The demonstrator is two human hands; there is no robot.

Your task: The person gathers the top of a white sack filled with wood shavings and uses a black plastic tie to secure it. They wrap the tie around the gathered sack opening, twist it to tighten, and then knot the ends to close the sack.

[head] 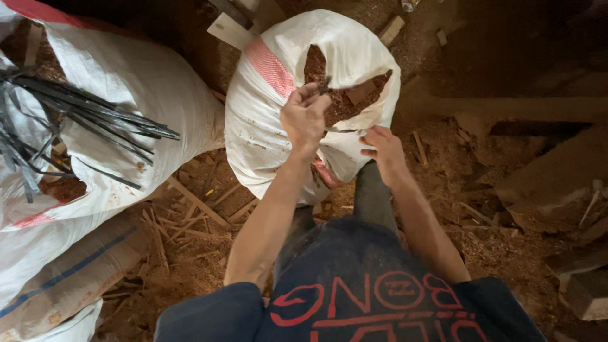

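A white woven sack (pixel 266 120) with a pink stripe stands in front of me, stuffed with reddish sawdust that shows through its gathered mouth. My left hand (pixel 305 115) is closed on a dark plastic strap (pixel 324 85) at the mouth of the sack. A stretch of the strap runs across the sack's near side towards my right hand (pixel 382 147). That hand pinches the sack's white cloth and the strap's end at the near edge. Both forearms reach forward over my dark shirt.
Another white sack (pixel 145 82) lies at the left, with a bundle of dark straps (pixel 82 117) spread on top. More sacks (pixel 57 272) lie at the lower left. Wood offcuts and sawdust cover the floor (pixel 190 215). Timber pieces (pixel 557 190) sit at the right.
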